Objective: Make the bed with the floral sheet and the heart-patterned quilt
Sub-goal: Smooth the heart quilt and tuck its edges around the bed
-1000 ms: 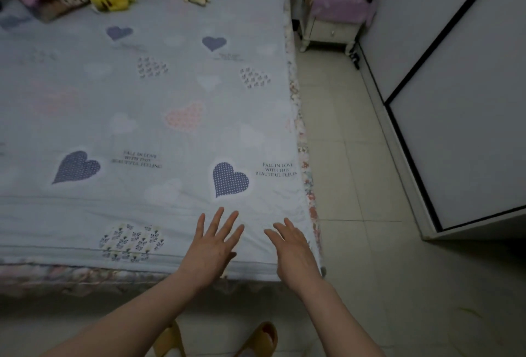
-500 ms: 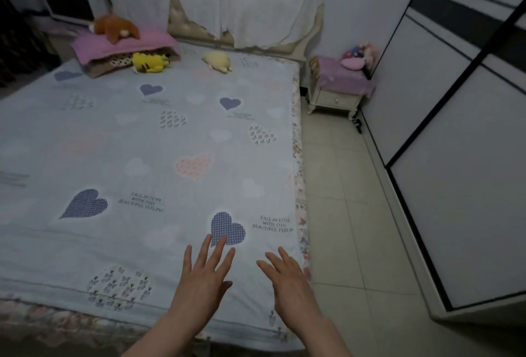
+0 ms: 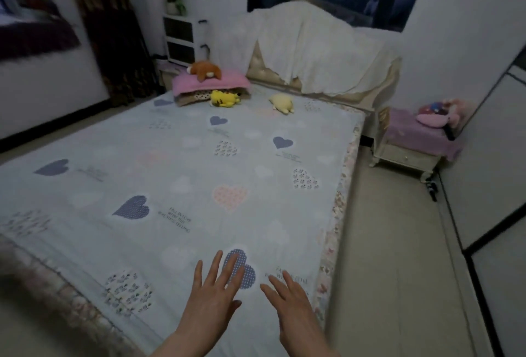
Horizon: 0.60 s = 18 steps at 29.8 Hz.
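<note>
The pale blue heart-patterned quilt (image 3: pixel 182 180) lies spread flat over the whole bed. The floral sheet (image 3: pixel 333 231) shows as a strip along the bed's right edge and along the near foot edge. My left hand (image 3: pixel 212 297) is held palm down with fingers straight and spread, over the quilt's near right corner, partly covering a dark blue heart. My right hand (image 3: pixel 290 304) is beside it, fingers straight, close to the right edge. Neither hand holds anything.
At the head of the bed are a pink pillow (image 3: pixel 210 82) with a brown plush toy (image 3: pixel 205 69), a yellow plush (image 3: pixel 225 98) and a cream plush (image 3: pixel 281 102). A nightstand (image 3: pixel 410 154) stands right of the bed. A wardrobe (image 3: pixel 498 186) lines the right wall.
The view has tilted up from the foot of the bed to the headboard and window. Both hands have stayed flat and open over the quilt's near right corner.
</note>
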Available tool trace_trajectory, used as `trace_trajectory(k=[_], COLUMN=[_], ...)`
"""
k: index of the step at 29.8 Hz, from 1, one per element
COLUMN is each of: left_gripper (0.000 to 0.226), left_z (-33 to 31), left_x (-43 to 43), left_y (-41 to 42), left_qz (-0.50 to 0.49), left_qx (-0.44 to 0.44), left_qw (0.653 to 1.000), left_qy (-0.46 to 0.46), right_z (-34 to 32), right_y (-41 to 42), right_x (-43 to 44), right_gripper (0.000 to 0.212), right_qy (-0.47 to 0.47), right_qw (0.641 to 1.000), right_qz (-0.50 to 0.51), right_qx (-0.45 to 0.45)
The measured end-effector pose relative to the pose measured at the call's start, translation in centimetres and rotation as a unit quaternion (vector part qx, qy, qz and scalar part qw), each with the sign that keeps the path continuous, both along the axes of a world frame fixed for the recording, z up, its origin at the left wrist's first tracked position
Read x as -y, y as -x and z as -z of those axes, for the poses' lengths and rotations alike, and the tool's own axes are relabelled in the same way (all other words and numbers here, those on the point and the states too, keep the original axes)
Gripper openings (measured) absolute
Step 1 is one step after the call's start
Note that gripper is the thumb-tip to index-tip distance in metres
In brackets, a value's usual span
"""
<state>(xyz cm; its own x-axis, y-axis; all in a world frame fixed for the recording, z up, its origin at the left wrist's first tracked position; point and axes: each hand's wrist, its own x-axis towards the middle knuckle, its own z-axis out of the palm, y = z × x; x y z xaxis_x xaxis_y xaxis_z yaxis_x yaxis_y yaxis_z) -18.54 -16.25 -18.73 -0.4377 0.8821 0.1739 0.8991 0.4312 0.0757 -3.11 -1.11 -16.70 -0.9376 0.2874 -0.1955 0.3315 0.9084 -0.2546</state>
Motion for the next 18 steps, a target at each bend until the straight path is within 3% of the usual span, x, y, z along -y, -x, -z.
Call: trace_trajectory(k=[2, 4, 6, 18], left_gripper=[0.105, 0.106, 0.101, 0.084], left_z=[-0.6, -1.2, -2.5, -3.2], left_x=[-1.5, -2.5, -4.0, -8.7], left_y=[-2.2, -3.3, -5.1, -8.2], left_qz=[-0.038, -0.072, -0.115, -0.23], left_qx=[0.009, 0.027, 0.015, 0.015], left_qw=[0.999, 0.997, 0.993, 0.973], left_qy=[-0.002, -0.003, 0.002, 0.022], right_z=[0.3, -1.5, -2.8, -5.3], right_y=[-0.1, 0.3, 0.4, 2.4], right_x=[-2.4, -3.6, -5.5, -11.9], right_gripper=[0.11, 0.105, 0.093, 0.093], right_qy=[-0.022, 0.011, 0.006, 0.004], right_qw=[0.999, 0.998, 0.994, 0.98], right_qz=[-0.035, -0.058, -0.106, -0.184], right_qx=[0.008, 0.023, -0.016, -0.071])
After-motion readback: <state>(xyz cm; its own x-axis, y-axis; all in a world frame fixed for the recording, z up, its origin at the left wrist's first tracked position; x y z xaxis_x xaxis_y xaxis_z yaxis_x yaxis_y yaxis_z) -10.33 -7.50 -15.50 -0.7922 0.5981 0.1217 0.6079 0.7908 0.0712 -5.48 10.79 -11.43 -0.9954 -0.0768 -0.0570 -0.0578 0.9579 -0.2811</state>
